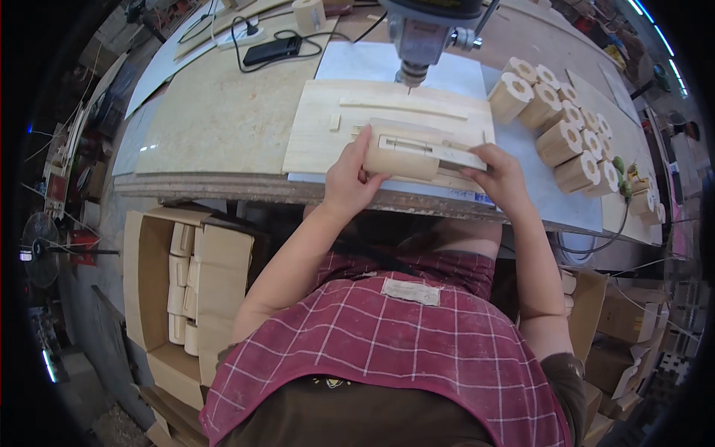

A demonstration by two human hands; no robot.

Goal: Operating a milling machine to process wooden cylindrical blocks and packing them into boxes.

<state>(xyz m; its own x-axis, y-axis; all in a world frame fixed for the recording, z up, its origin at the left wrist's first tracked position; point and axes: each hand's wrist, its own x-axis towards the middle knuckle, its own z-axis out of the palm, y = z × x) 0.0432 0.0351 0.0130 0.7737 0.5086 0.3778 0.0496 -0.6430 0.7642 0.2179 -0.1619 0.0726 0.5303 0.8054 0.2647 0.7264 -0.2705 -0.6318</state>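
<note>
My left hand (351,173) is closed round the left end of a pale, rounded wooden block (402,164), which lies on its side just over the work board. Along the block's upper face runs a light, flat slotted strip (454,155). The fingers of my right hand (500,171) pinch the strip's right end, which sticks out past the block. Above and behind the block hangs a drill press head (428,37), its chuck (411,73) holding a thin bit clear of the wood.
A thin wooden fence strip (402,109) lies on the pale board (316,141). Several hollow wooden blocks (560,141) stand at the right. A black power bank (272,51) and cables lie at the back left. Below left, a cardboard box (141,283) holds more blocks.
</note>
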